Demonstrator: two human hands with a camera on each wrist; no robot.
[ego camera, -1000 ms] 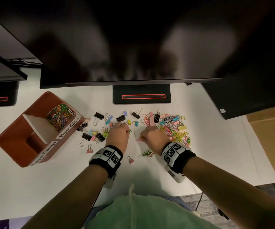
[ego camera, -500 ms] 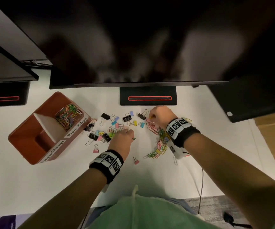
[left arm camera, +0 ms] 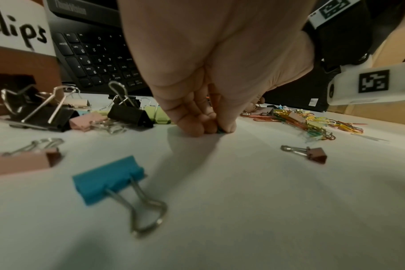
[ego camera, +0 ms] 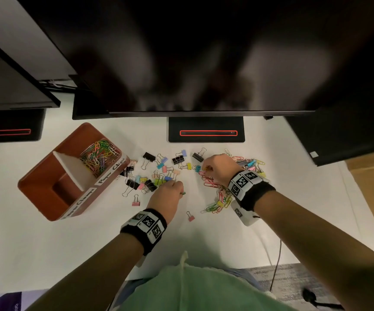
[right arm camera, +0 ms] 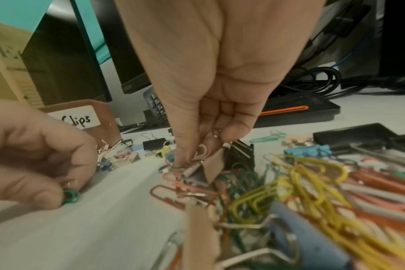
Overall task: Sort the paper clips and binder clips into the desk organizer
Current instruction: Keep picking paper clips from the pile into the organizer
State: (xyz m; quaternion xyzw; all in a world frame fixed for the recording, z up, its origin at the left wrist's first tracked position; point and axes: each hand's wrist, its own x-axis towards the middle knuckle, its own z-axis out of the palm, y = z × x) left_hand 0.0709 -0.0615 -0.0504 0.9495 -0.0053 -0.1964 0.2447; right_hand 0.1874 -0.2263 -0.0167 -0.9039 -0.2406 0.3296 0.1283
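On the white desk (ego camera: 46, 243), the brown desk organizer (ego camera: 37, 187) stands at the left with two compartments: the far one, labelled for paper clips, holds a tangle of coloured paper clips (ego camera: 97, 158); the near one looks empty as far as can be seen. Between the organizer and the middle of the desk a scatter of binder clips (ego camera: 150, 184) lies, roughly four or five black ones and some dozen small pastel ones; an exact count cannot be made. Two small pink ones (ego camera: 190, 216) lie apart nearer the body. At the right a heap of loose paper clips (ego camera: 217, 203) is spread, too tangled to be counted, with a few binder clips mixed in.

The left hand (ego camera: 165, 196) is held low at the desk, its grip pinched together on a single green paper clip (right arm camera: 71, 196). The right hand (ego camera: 220, 169) is lowered into the heap, thumb and forefinger closed on pink paper clips (right arm camera: 200, 151) beside a tan binder clip (right arm camera: 214, 165).

The step in hand is judged to be the picking of paper clips. It is done well if each clip is lifted free of its neighbours before being carried, so that hooked clips are not dragged along, and if it is released only once over the far compartment.
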